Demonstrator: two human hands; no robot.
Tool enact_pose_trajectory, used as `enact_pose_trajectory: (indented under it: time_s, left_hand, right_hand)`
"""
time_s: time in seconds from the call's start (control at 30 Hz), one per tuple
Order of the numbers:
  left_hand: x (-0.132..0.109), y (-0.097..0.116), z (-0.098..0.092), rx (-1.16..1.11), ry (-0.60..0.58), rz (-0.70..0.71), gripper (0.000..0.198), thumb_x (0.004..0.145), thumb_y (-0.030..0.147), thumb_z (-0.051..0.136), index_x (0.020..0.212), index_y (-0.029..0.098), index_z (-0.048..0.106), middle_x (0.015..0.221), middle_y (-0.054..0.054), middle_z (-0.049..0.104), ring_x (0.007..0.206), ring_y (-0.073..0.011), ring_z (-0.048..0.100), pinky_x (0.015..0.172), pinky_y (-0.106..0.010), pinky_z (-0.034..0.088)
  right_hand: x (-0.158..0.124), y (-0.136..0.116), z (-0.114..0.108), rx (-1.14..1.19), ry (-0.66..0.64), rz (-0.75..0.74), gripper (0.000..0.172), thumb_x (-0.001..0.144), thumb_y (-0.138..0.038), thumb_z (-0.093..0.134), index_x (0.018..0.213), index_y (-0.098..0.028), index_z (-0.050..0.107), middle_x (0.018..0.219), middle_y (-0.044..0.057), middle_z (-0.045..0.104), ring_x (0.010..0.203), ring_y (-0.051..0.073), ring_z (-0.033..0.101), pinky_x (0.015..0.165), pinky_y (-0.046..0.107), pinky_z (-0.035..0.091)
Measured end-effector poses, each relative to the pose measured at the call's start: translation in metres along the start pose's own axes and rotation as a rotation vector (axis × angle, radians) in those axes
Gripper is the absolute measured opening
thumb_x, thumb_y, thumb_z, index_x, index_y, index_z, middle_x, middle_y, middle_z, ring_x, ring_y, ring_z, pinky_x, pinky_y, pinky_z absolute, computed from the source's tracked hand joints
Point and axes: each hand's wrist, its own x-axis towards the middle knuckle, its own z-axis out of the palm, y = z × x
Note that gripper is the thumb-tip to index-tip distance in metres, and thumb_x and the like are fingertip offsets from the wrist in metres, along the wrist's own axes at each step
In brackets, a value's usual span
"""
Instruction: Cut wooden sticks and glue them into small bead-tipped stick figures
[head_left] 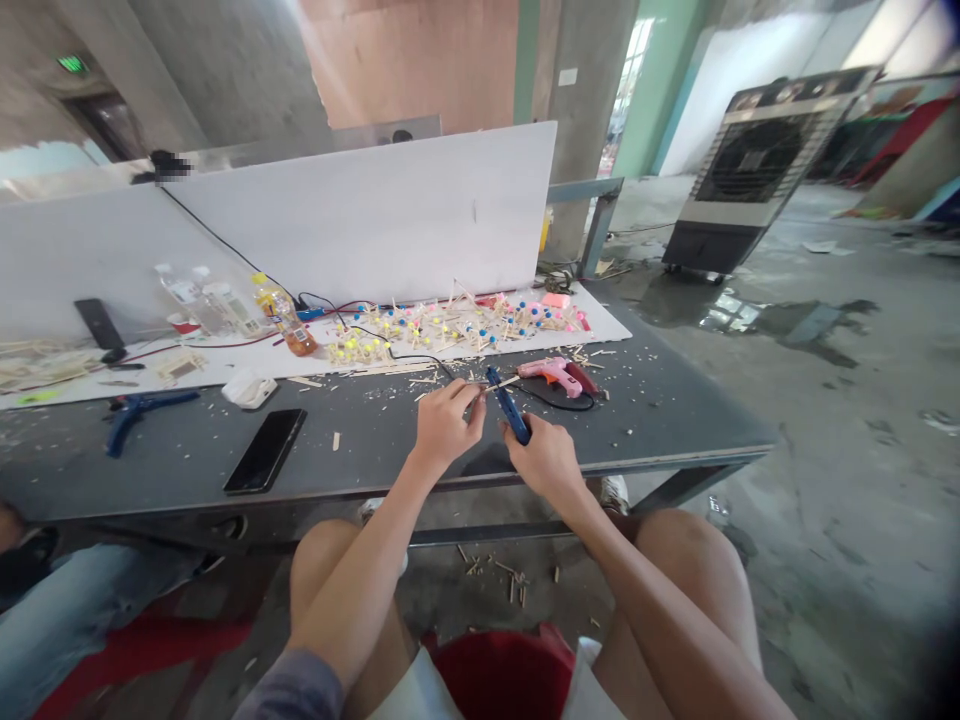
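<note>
My left hand [444, 424] is closed in a pinch on a thin wooden stick [501, 385] over the grey table [660, 400]. My right hand [546, 458] is wrapped round a blue glue gun [508, 402], whose tip points at the stick near my left fingers. A black cord runs from the gun back toward the white board. Just beyond my hands lies a pink glue gun [553, 373]. Further back, small stick models with yellow, blue and pink balls [450, 325] cover a white sheet [607, 322].
A black phone [265, 450], a white case [248, 388] and a second blue glue gun [139, 410] lie to the left. Bottles [281, 315] stand by the white partition board [375, 220]. Another person's jeans-clad leg [67, 620] is at far left. An air cooler [757, 170] stands on the wet floor.
</note>
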Motion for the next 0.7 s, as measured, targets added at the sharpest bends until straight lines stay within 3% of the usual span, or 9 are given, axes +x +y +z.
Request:
enact_pose_trajectory:
  time_s: [0.37, 0.7]
  left_hand:
    - [-0.0017, 0.0042, 0.0067, 0.099, 0.051, -0.016, 0.022, 0.096, 0.021, 0.046, 0.091, 0.019, 0.067, 0.08, -0.008, 0.068, 0.068, -0.0175, 0.062, 0.063, -0.028, 0.037]
    - [-0.0005, 0.007, 0.0036, 0.232, 0.103, 0.089, 0.02, 0.094, 0.016, 0.046, 0.088, 0.018, 0.064, 0.075, -0.004, 0.069, 0.061, -0.0143, 0.061, 0.057, -0.027, 0.035]
  right_hand:
    - [-0.0008, -0.0007, 0.0033, 0.062, -0.003, -0.034, 0.029, 0.091, -0.043, 0.051, 0.077, -0.021, 0.064, 0.073, 0.009, 0.071, 0.071, 0.024, 0.065, 0.061, 0.029, 0.031]
    - [-0.0013, -0.0057, -0.0001, 0.046, -0.055, 0.001, 0.028, 0.09, -0.039, 0.051, 0.079, -0.02, 0.068, 0.078, 0.012, 0.073, 0.078, 0.026, 0.069, 0.063, 0.029, 0.033]
